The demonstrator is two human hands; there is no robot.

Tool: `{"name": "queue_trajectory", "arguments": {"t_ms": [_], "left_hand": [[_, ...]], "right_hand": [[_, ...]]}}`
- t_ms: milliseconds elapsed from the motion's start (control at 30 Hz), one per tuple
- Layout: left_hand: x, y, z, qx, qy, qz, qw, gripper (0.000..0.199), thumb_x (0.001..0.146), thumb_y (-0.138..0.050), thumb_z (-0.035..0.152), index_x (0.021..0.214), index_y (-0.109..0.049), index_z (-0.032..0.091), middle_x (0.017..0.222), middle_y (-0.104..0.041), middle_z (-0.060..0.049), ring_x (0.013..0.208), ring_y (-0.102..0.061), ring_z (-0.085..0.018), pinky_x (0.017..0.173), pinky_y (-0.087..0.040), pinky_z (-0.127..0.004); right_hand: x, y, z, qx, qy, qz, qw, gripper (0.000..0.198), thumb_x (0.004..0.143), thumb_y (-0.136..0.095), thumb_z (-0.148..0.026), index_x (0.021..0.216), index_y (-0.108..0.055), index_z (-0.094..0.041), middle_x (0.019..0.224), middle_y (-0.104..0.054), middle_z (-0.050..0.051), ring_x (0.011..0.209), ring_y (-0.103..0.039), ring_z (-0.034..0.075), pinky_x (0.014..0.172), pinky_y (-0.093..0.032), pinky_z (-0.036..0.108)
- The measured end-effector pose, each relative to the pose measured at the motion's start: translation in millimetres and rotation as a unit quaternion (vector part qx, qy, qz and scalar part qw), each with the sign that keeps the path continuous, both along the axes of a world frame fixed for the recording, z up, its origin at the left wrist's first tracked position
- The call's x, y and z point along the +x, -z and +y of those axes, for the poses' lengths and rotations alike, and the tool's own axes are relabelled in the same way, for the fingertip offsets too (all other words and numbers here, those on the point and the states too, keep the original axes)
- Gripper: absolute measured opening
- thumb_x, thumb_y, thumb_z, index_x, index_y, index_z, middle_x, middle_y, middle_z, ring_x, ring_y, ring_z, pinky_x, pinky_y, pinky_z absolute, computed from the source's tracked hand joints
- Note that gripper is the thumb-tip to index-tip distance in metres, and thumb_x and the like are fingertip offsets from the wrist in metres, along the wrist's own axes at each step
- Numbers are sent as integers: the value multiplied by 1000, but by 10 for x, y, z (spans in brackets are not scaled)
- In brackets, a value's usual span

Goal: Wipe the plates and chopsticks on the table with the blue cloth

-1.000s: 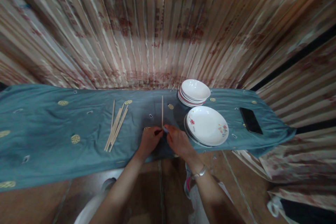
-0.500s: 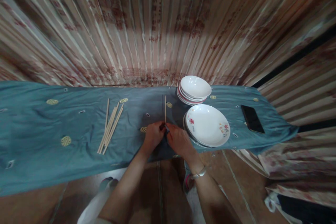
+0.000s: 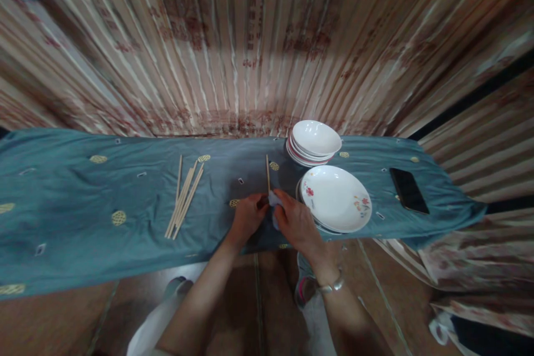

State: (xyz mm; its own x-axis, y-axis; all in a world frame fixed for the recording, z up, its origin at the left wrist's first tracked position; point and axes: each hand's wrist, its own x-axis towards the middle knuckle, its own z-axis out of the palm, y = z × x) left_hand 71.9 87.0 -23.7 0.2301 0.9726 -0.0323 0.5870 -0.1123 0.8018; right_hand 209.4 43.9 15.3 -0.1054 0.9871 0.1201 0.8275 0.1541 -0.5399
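Observation:
A single wooden chopstick [image 3: 268, 172] points away from me over the cloth-covered table, its near end hidden by my hands. My left hand [image 3: 247, 216] is closed around that near part. In the fingers of my right hand [image 3: 297, 222] is a bunched pale cloth [image 3: 274, 200], pressed against the chopstick just above my left fingers. A small dark patch shows between the two hands; I cannot make out what it is. Several loose chopsticks [image 3: 184, 200] lie in a narrow fan to the left.
Right of my hands stand a stack of plates [image 3: 336, 200] with flower prints and, behind it, a stack of white bowls [image 3: 317, 139]. A black phone [image 3: 409, 190] lies farther right. The teal tablecloth [image 3: 79, 194] reaches a curtain [image 3: 233, 67] at the back.
More of the pale cloth shows in my right hand, which has shifted slightly along the chopstick. The whole view has moved a little, so things appear farther right.

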Motion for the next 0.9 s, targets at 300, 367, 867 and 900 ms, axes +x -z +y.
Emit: {"name": "queue_trajectory", "arguments": {"t_ms": [300,367,867,900], "left_hand": [[-666,-31,-178,103,-62,30,992,19,83,-55,19,91,-71,16,88,-69,-8,78,-62,-18,73,-48,-28],[-928,-20,-196,161,-82,71,981,20,83,-53,20,92,-71,18,89,-67,-8,89,-61,-21,81,-47,-31],[-1747,75,-284,188,-130,272,935,25,83,-53,31,97,-70,18,93,-63,-9,92,-53,-26,84,-45,-36],[-1743,83,-274,190,-132,277,933,25,83,-53,31,96,-70,19,93,-63,-9,92,-53,-26,84,-45,-36]], "right_hand": [[-265,-2,-88,-60,-23,292,954,36,88,-51,-34,122,-56,-21,107,-69,6,93,-65,19,82,-49,29],[-331,27,-82,-78,-37,318,944,35,88,-51,-33,119,-58,-21,105,-70,5,93,-65,19,82,-48,28],[-541,171,-4,-81,-39,341,936,36,85,-54,-33,118,-61,-19,106,-70,6,94,-65,19,83,-48,30],[-543,172,0,-81,-42,337,937,36,86,-53,-33,118,-60,-19,106,-70,6,93,-65,19,83,-48,30]]}}
